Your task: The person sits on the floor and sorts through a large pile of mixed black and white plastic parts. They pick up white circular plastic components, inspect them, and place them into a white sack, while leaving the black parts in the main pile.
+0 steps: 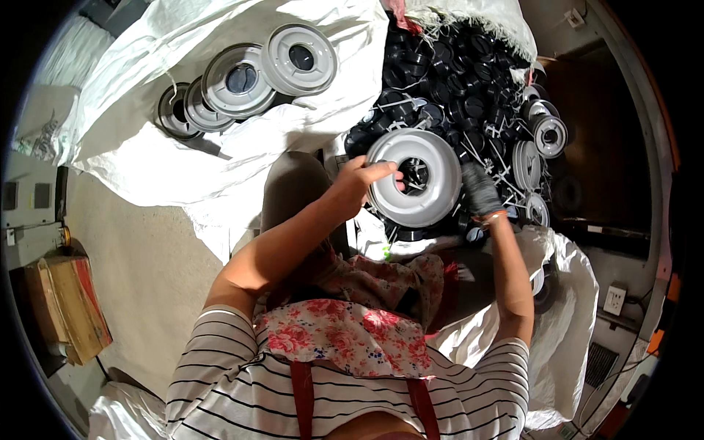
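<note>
Fingers of the bare left hand [363, 178] and the grey-gloved right hand [480, 189] gripped opposite rims of a round white plastic ring disc [433, 199] above heaped black plastic caps [447, 70].

Pale bare floor [139, 257], white sacks [220, 139], cardboard box [70, 304] at left, wall socket [614, 299].

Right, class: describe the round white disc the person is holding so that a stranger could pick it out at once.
Start at the heap of black parts spilling from the white sack in the upper middle. At its near edge, the left hand and gloved right hand hold one white ring-shaped disc. Unlike the grey-white discs stacked on the sack to the left, it is lifted and faces the camera.
</note>
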Action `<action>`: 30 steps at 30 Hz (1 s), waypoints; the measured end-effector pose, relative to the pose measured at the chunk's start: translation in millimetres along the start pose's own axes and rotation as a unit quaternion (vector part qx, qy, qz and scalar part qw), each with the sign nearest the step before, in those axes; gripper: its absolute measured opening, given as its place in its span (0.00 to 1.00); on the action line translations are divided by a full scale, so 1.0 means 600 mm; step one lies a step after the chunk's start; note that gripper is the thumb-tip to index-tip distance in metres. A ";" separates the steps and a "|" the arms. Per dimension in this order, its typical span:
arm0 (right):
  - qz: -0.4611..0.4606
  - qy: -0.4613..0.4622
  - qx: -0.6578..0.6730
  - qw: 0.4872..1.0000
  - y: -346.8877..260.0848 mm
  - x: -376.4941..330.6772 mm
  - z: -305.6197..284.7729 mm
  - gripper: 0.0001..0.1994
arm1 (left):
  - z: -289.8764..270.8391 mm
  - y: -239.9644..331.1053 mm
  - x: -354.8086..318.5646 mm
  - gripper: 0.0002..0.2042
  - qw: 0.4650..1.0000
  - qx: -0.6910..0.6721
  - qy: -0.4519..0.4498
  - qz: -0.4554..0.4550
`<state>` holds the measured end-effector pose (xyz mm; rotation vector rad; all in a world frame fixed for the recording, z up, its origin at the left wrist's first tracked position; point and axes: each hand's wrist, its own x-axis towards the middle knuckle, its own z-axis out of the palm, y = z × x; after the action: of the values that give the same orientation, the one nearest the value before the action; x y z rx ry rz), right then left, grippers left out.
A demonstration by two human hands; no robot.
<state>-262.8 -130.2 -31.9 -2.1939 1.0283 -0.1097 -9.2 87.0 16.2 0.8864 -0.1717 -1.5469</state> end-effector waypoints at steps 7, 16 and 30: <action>0.057 -0.062 -0.238 0.968 -0.035 0.009 0.078 0.22 | -0.035 -0.030 0.002 0.19 0.981 0.134 0.065 0.124; -0.278 0.139 -0.134 0.941 -0.217 -0.085 0.082 0.24 | 0.006 -0.049 -0.029 0.19 0.991 0.084 -0.081 0.072; -0.282 -0.007 -0.160 0.946 -0.281 -0.120 0.043 0.41 | 0.008 -0.045 -0.087 0.17 0.993 0.072 -0.085 0.044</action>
<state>-194.5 8.8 69.7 -2.7291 0.3980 -0.1946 -37.6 137.6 25.8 0.8472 -0.4441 -1.5419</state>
